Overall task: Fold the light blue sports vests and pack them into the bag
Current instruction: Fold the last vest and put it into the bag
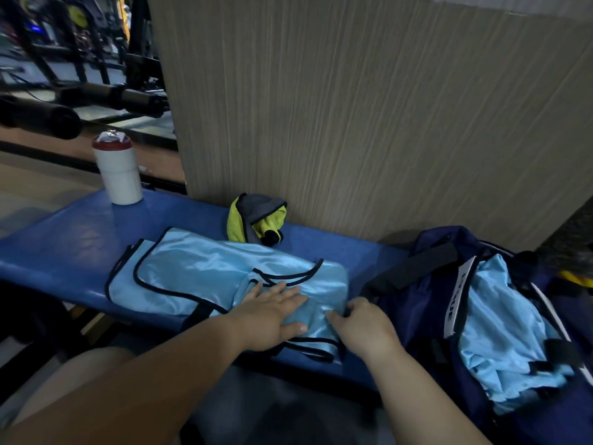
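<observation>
Standing tumbler (118, 170): far left on the blue counter (64, 239), not involved.
Vests (192, 271): a couple of light blue ones stacked mid-counter, top one half folded I'd say.
Left hand (269, 316): flat on the top one, fingers (276, 293) spread, pressing down.
Right hand (365, 326): fingers curled, pinching its right edge.
Bag (426, 332): open on the right, light blue fabric (500, 332) already inside, so partly packed, more to go.

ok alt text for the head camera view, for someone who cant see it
A person's left hand presses flat on a light blue vest spread on a blue bench, while the right hand pinches its edge. Beside it, an open navy bag holds more light blue fabric; a white tumbler and a yellow and grey cloth sit further back.
</observation>
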A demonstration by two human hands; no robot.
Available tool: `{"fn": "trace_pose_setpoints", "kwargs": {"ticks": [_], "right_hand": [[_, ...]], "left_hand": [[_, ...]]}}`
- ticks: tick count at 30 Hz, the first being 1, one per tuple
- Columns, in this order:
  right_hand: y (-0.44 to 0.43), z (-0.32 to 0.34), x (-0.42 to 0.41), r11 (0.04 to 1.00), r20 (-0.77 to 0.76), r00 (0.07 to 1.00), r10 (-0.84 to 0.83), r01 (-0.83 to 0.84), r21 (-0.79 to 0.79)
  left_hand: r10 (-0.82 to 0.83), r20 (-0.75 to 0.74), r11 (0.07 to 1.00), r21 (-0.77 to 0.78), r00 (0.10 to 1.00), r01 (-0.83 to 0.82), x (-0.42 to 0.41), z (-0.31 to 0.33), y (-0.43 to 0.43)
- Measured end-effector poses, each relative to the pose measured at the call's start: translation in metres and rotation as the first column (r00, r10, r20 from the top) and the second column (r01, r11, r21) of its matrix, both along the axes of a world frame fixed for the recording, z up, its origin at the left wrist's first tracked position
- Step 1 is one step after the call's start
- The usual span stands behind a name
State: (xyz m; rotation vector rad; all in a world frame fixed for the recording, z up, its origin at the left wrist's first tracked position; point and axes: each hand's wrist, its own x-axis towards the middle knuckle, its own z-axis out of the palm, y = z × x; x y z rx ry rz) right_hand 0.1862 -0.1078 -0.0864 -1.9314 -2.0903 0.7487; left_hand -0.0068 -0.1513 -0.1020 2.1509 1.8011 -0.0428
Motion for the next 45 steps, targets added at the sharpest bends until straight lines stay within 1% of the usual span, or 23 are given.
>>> {"fn": "trace_pose_setpoints", "kwargs": {"ticks": [2, 6, 8, 10, 12, 14, 16, 20, 25, 26, 27, 29, 31, 33, 34, 36, 37, 38, 40, 41, 43, 44, 45], "right_hand": [[0.002, -0.007, -0.003, 0.992, -0.209, 0.974, -0.082, 0.059, -0.115], [0.002, -0.010, -0.004, 0.953, -0.518, 0.823, -0.231, 0.084, -0.291], [-0.003, -0.005, -0.006, 0.931, -0.644, 0.717, -0.265, 0.016, -0.364], [-0.006, 0.004, -0.009, 0.916, -0.777, 0.556, -0.297, -0.065, -0.397], [-0.007, 0.017, -0.008, 0.932, -0.851, 0.440, -0.287, -0.076, -0.354], [-0.007, 0.033, -0.004, 0.952, -0.889, 0.381, -0.255, -0.061, -0.299], [-0.007, 0.049, 0.002, 0.966, -0.916, 0.324, -0.236, -0.024, -0.257], [-0.007, 0.076, 0.024, 0.975, -0.940, 0.258, -0.223, 0.066, -0.213], [-0.010, 0.100, 0.044, 0.974, -0.950, 0.237, -0.202, 0.147, -0.171], [-0.011, 0.106, 0.045, 0.975, -0.954, 0.233, -0.186, 0.167, -0.150], [-0.012, 0.110, 0.047, 0.974, -0.958, 0.230, -0.173, 0.182, -0.132], [-0.011, 0.112, 0.046, 0.978, -0.958, 0.247, -0.148, 0.178, -0.106], [-0.008, 0.106, 0.036, 0.984, -0.942, 0.305, -0.141, 0.143, -0.101], [-0.005, 0.095, 0.018, 0.990, -0.922, 0.364, -0.131, 0.090, -0.105], [-0.005, 0.088, 0.007, 0.995, -0.911, 0.400, -0.103, 0.048, -0.092], [-0.007, 0.071, -0.014, 0.998, -0.854, 0.521, 0.007, -0.056, -0.025], [-0.009, 0.063, -0.024, 0.994, -0.808, 0.585, 0.070, -0.110, 0.006], [-0.012, 0.055, -0.032, 0.985, -0.765, 0.631, 0.129, -0.174, 0.023], [-0.018, 0.046, -0.044, 0.950, -0.688, 0.689, 0.228, -0.311, 0.003], [-0.020, 0.043, -0.046, 0.928, -0.649, 0.708, 0.278, -0.373, -0.009], [-0.024, 0.042, -0.048, 0.893, -0.619, 0.705, 0.347, -0.450, -0.012], [-0.025, 0.044, -0.047, 0.887, -0.610, 0.704, 0.363, -0.461, -0.004], [-0.025, 0.045, -0.045, 0.892, -0.571, 0.729, 0.377, -0.451, 0.013]], "left_hand": [[-0.006, -0.005, 1.000, 0.004, 1.000, 0.006, 0.000, 0.000, 0.000], [-0.006, 0.028, 1.000, 0.023, 1.000, 0.006, 0.000, -0.001, -0.002], [0.001, 0.076, 0.999, 0.038, 0.997, -0.004, -0.001, -0.003, -0.003], [0.004, 0.152, 0.997, 0.069, 0.988, -0.014, 0.000, -0.005, -0.004], [0.002, 0.231, 0.992, 0.125, 0.973, -0.031, 0.005, -0.005, -0.005], [-0.019, 0.278, 0.979, 0.202, 0.960, -0.039, 0.013, -0.002, -0.005], [-0.042, 0.269, 0.968, 0.249, 0.962, -0.027, 0.021, 0.003, -0.006], [-0.054, 0.215, 0.987, 0.161, 0.975, 0.019, 0.036, 0.011, -0.004], [-0.162, 0.054, 0.981, 0.115, 0.985, 0.155, 0.051, 0.009, 0.009], [-0.172, 0.056, 0.980, 0.110, 0.983, 0.165, 0.052, 0.008, 0.012], [-0.169, 0.112, 0.983, 0.090, 0.979, 0.160, 0.053, 0.009, 0.015], [-0.076, 0.382, 0.996, -0.006, 0.921, 0.085, 0.049, 0.011, 0.018], [0.123, 0.658, 0.991, -0.122, 0.743, -0.057, 0.043, 0.014, 0.018], [0.315, 0.823, 0.944, -0.217, 0.473, -0.251, 0.036, 0.023, 0.016], [0.372, 0.874, 0.908, -0.273, 0.313, -0.318, 0.032, 0.028, 0.015], [0.461, 0.888, 0.836, -0.429, 0.013, -0.341, 0.024, 0.038, 0.016], [0.488, 0.868, 0.813, -0.490, -0.091, -0.316, 0.019, 0.042, 0.017], [0.501, 0.853, 0.805, -0.522, -0.147, -0.281, 0.013, 0.044, 0.017], [0.519, 0.842, 0.802, -0.539, -0.148, -0.257, 0.005, 0.050, 0.014], [0.516, 0.850, 0.802, -0.524, -0.109, -0.287, 0.001, 0.050, 0.014], [0.496, 0.867, 0.791, -0.428, 0.048, -0.438, -0.006, 0.051, 0.012], [0.501, 0.860, 0.761, -0.383, 0.100, -0.524, -0.011, 0.049, 0.012], [0.513, 0.851, 0.726, -0.360, 0.112, -0.586, -0.017, 0.046, 0.012]]}}
